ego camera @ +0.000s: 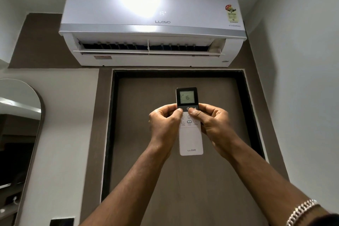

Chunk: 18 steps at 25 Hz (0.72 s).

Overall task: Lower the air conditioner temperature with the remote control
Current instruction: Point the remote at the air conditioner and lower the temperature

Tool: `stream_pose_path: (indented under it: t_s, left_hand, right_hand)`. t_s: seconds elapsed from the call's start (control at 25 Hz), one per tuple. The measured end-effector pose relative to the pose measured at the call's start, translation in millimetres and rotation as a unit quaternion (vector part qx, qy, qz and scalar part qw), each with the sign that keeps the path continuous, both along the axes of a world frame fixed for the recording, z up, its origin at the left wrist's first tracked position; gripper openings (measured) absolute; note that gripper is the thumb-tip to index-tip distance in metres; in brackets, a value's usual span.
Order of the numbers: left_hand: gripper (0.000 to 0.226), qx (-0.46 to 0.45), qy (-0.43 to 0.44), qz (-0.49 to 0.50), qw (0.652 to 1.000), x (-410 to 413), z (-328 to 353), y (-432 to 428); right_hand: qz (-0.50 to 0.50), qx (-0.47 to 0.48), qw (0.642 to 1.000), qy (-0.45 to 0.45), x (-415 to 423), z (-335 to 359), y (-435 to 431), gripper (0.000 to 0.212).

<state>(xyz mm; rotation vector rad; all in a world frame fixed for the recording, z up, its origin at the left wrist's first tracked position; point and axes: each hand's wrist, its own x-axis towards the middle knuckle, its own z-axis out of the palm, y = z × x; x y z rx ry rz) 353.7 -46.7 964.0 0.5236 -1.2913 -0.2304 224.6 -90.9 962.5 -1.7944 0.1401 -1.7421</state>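
A white Lloyd air conditioner hangs high on the wall with its louvre open; a faint number glows on its front panel. Below it I hold a white remote control upright with both hands, pointed up at the unit. Its dark-framed screen reads 16. My left hand grips the remote's left edge, thumb on the top-left button. My right hand grips the right edge, thumb resting on the buttons near the power symbol. The thumbs hide several buttons.
A brown door in a dark frame fills the wall under the unit. An arched mirror hangs at the left. A grey wall closes in on the right. A metal bracelet circles my right wrist.
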Motion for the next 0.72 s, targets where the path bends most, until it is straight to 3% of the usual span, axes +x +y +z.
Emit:
stream_pose_path:
  t_s: [0.2,0.4,0.56,0.72]
  left_hand:
    - [0.014,0.006,-0.018,-0.005,1.000,-6,-11,-9]
    - [0.018,0.063,-0.033,-0.027,0.997,-24,-51,-41]
    - [0.019,0.156,-0.091,-0.090,0.979,-57,-132,-83]
    - [0.016,0.278,-0.133,-0.149,0.939,-112,-244,-117]
  right_hand:
    - [-0.014,0.013,1.000,0.015,-11,-12,-9,0.019]
    - [-0.114,0.062,0.989,0.073,-43,-54,-27,0.020]
    - [-0.166,0.172,0.963,0.121,-96,-138,-47,0.012]
    - [-0.205,0.332,0.916,0.093,-158,-259,-54,0.018]
